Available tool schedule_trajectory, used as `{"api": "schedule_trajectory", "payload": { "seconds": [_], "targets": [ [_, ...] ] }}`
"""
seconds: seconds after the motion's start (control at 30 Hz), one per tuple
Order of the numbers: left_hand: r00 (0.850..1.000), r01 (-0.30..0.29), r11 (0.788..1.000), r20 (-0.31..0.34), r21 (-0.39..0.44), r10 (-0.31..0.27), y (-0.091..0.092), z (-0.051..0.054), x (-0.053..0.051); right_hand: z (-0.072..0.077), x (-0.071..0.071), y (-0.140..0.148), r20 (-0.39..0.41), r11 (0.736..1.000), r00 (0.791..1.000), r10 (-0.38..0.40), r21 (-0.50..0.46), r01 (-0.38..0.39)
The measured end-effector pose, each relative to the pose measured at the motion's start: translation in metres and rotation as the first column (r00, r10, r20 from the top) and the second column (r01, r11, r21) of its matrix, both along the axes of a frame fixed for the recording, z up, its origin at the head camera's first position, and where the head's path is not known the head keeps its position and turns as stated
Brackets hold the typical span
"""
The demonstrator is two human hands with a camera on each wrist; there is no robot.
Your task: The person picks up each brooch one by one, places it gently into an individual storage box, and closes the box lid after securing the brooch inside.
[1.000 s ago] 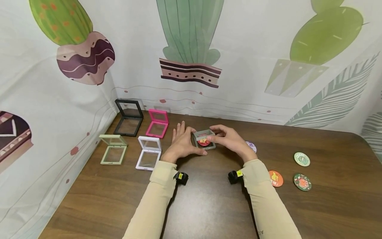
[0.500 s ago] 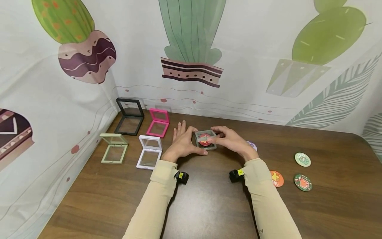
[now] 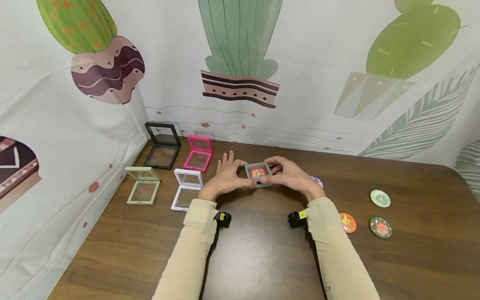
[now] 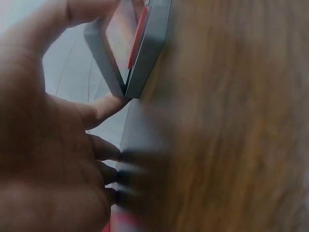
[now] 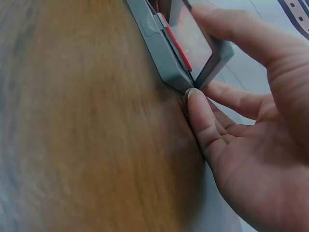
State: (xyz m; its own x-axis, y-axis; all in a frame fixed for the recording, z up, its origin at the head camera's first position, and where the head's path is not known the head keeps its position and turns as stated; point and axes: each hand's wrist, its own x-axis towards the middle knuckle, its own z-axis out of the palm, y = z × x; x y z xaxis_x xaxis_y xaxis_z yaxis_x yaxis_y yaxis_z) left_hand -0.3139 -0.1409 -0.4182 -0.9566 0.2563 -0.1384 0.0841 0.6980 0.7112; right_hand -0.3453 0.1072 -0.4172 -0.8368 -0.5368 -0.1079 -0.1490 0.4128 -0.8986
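Between my hands at the middle of the table is a grey hinged display case (image 3: 258, 164), its clear lid tilted partway down. A round red badge (image 3: 257, 172) with a yellow figure lies inside it. My left hand (image 3: 226, 177) grips the lid by its left side, thumb at the front and index finger at the back hinge. With thumb on the lid's front edge and fingers at the rear corner, my right hand (image 3: 292, 177) holds the right side. Both wrist views show a wedge-shaped gap between the lid and the base (image 5: 169, 63).
Black (image 3: 162, 156), pink (image 3: 197, 160), light green (image 3: 140, 202) and white (image 3: 176, 204) cases stand unfolded on the left. On the right lie orange (image 3: 348, 223), dark green (image 3: 380, 227) and pale green (image 3: 380, 198) round badges. A purple badge (image 3: 317, 181) is partly behind my right wrist.
The case's lid has swung lower over the red badge. My left thumb has moved up from the table to the case's front edge. My right hand stays in nearly the same place.
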Motion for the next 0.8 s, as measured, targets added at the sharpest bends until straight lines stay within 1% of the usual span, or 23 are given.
{"api": "schedule_trajectory", "payload": {
  "seconds": [0.27,0.57,0.8],
  "targets": [
    [1.0,0.0,1.0,-0.01,-0.031,-0.001,0.0007,0.0004,-0.0004,-0.0023,-0.001,-0.0016,-0.034,0.999,0.999,0.01,0.031,-0.009],
    [1.0,-0.003,0.998,-0.02,-0.059,0.002,0.0031,0.0023,0.0002,-0.0008,0.0005,-0.0037,-0.038,0.999,0.999,0.012,0.035,-0.011],
    [1.0,-0.007,0.998,-0.022,-0.064,0.006,0.0038,0.0002,0.0002,-0.0017,0.0007,-0.0043,-0.041,0.999,0.999,0.018,0.031,-0.017]
  ]
}}
